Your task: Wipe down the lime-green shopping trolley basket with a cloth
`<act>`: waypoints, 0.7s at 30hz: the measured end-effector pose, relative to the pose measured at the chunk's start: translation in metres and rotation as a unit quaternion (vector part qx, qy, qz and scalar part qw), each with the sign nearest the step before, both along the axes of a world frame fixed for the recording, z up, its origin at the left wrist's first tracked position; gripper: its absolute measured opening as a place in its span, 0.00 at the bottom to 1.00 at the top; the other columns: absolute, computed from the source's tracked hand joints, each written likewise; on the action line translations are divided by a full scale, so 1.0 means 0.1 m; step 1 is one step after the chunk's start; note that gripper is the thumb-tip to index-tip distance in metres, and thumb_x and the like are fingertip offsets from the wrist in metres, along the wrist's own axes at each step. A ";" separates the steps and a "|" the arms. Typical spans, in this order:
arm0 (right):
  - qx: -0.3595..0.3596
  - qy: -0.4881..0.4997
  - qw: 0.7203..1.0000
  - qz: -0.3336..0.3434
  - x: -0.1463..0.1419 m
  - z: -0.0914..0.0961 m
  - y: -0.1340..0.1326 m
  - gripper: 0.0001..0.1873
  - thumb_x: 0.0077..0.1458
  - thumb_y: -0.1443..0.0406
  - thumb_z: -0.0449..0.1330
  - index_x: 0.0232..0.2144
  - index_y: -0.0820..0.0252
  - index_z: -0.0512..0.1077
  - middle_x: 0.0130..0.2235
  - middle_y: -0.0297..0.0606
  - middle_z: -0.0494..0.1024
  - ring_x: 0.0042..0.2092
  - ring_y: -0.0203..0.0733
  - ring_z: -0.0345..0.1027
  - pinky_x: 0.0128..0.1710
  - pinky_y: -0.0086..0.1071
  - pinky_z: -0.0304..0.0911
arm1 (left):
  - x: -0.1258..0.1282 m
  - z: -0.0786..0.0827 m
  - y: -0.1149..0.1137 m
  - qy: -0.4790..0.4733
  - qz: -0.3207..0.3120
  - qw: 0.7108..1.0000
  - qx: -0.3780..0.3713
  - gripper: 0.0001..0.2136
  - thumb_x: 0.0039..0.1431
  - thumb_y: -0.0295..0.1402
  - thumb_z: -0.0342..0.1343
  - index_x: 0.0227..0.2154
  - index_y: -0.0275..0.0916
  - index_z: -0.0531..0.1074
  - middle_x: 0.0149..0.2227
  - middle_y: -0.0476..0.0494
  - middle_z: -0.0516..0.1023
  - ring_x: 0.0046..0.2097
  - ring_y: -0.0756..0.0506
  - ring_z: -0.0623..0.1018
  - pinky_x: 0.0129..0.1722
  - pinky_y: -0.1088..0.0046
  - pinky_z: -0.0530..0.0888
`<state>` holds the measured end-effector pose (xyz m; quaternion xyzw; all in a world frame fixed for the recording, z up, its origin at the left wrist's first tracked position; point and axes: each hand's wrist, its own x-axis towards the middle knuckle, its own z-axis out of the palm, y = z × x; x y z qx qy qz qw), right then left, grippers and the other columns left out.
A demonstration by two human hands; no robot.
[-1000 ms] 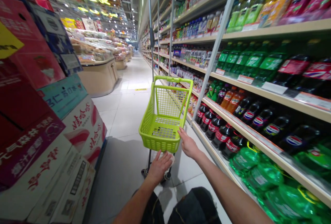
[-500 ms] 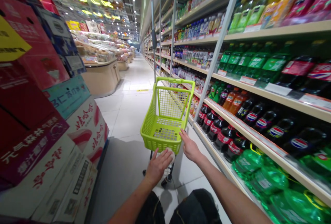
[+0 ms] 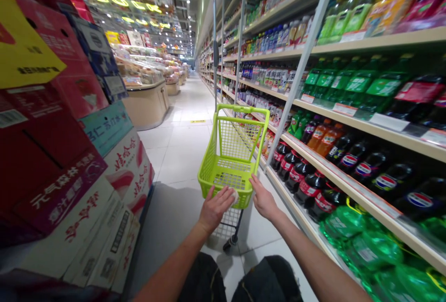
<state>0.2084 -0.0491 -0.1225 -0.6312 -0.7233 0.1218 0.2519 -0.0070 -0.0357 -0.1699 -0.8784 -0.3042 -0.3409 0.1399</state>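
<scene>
A small lime-green shopping cart (image 3: 231, 165) with a lattice basket stands on the floor in front of my knees. My left hand (image 3: 215, 209) presses a crumpled white cloth (image 3: 236, 196) against the near wall of the basket, just below its rim. Most of the cloth is hidden under the fingers. My right hand (image 3: 264, 201) has its fingertips on the basket's right side near the close corner, where it holds the edge. Nothing lies in the basket.
Shelves of drink bottles (image 3: 369, 81) run along the right, with green bottle packs (image 3: 369, 248) at the bottom. Stacked drink cartons (image 3: 87, 195) rise on the left. A rounded display counter (image 3: 144, 104) stands farther off beside the tiled aisle (image 3: 184, 134).
My left hand has moved up with the cloth, from the lower part of the near basket wall to just below the rim. The right hand stays at the basket's side.
</scene>
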 end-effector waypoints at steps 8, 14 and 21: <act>0.011 -0.008 1.000 0.003 0.06 -0.06 0.02 0.35 0.42 0.79 0.45 0.56 0.67 0.55 0.61 0.45 0.49 0.60 0.41 0.47 0.57 0.38 0.50 | -0.27 -0.09 -0.01 -0.012 0.042 0.999 -0.009 0.15 0.59 0.25 0.41 0.41 0.45 0.70 0.47 0.49 0.73 0.52 0.51 0.68 0.60 0.64 0.43; 0.034 0.012 0.999 -0.007 0.07 -0.11 0.01 0.36 0.41 0.79 0.46 0.56 0.63 0.56 0.61 0.42 0.49 0.60 0.41 0.46 0.56 0.38 0.51 | -0.36 0.04 -0.03 -0.027 0.091 0.995 -0.015 0.17 0.58 0.22 0.40 0.42 0.45 0.69 0.47 0.47 0.73 0.52 0.49 0.69 0.59 0.60 0.44; 0.028 0.011 0.999 -0.013 0.08 -0.07 0.01 0.35 0.41 0.79 0.46 0.55 0.63 0.56 0.61 0.41 0.50 0.60 0.41 0.48 0.56 0.38 0.52 | -0.61 -0.16 0.03 -0.041 0.155 0.986 -0.048 0.19 0.55 0.19 0.40 0.42 0.45 0.69 0.47 0.46 0.73 0.49 0.48 0.71 0.59 0.58 0.45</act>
